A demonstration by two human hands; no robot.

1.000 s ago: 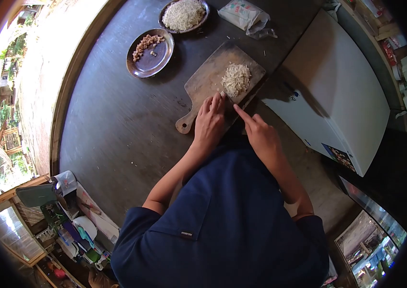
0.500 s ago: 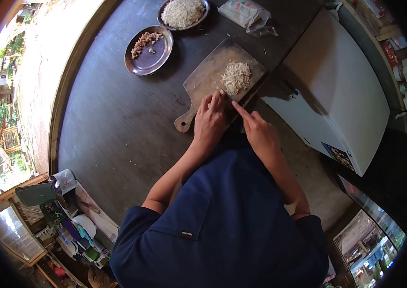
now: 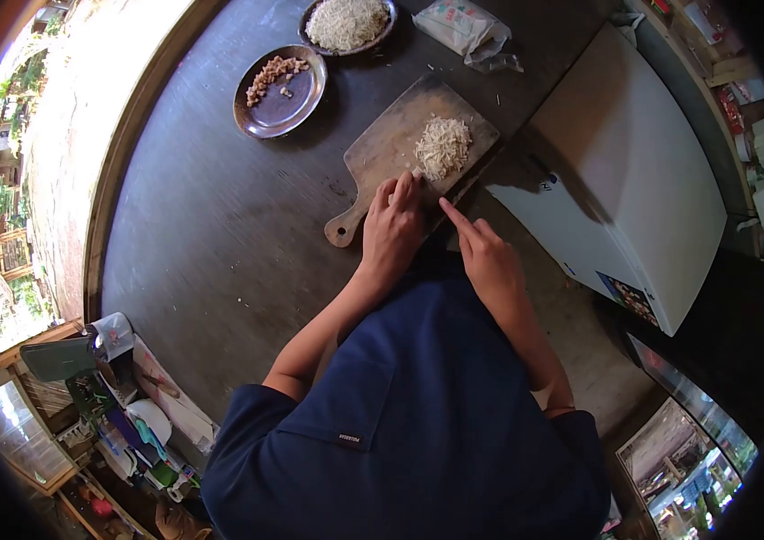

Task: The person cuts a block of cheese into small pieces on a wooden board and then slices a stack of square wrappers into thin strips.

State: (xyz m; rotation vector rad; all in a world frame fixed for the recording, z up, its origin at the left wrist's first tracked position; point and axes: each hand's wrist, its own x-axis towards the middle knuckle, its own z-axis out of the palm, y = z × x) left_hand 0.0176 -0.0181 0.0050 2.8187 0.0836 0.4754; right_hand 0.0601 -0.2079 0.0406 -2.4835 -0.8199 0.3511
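Observation:
A wooden cutting board [image 3: 382, 153] lies on the dark table, bearing a heap of pale, finely cut strips [image 3: 443, 147]. My left hand [image 3: 393, 220] rests on the board's near side, its bent fingers pressed together on a small pale piece [image 3: 418, 172] whose kind I cannot make out. To its right, my right hand [image 3: 490, 256] is closed with its index finger stretched forward along a knife. The knife is dark and hardly visible, its handle hidden in the palm. The board's handle [image 3: 342, 229] sticks out left of my left hand.
Beyond the board stand a brown plate [image 3: 296, 103] with small brownish pieces and a bowl [image 3: 389, 36] of pale shreds. A plastic bag [image 3: 463, 31] lies at the far edge. A white refrigerator [image 3: 643, 180] stands right of the table [image 3: 211, 225]. Various items crowd the lower left.
My right hand has drawn back slightly, its index fingertip a little farther from my left fingers. My left hand keeps its place on the board. The view has shifted slightly.

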